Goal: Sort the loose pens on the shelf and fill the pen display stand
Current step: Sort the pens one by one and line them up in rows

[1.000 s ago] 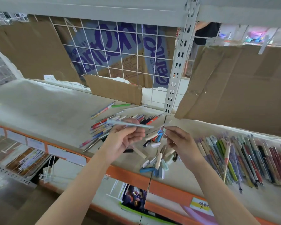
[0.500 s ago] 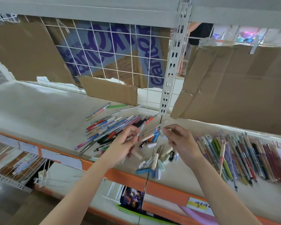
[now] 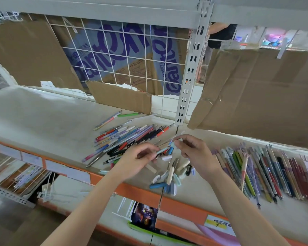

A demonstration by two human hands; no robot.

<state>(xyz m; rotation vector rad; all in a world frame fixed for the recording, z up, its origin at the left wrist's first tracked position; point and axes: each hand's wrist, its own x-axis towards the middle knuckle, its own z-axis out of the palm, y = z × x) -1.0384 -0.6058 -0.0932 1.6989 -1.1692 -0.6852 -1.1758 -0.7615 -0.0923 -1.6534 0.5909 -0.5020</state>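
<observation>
Pinched between both hands above the shelf (image 3: 43, 118), left hand (image 3: 137, 158) curled on a pale blue pen (image 3: 161, 150) and right hand (image 3: 194, 153) nipping its far end, it should be seated squarely; what the right fingertips hold is blurred, and no display stand is in view.

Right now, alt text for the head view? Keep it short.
Two bare hands meet over a shelf: the left hand pinches a light blue pen and the right hand pinches something small at its tip. A loose fan of pens lies to the left, scattered caps below the hands, and a tidy row of pens to the right.
</observation>
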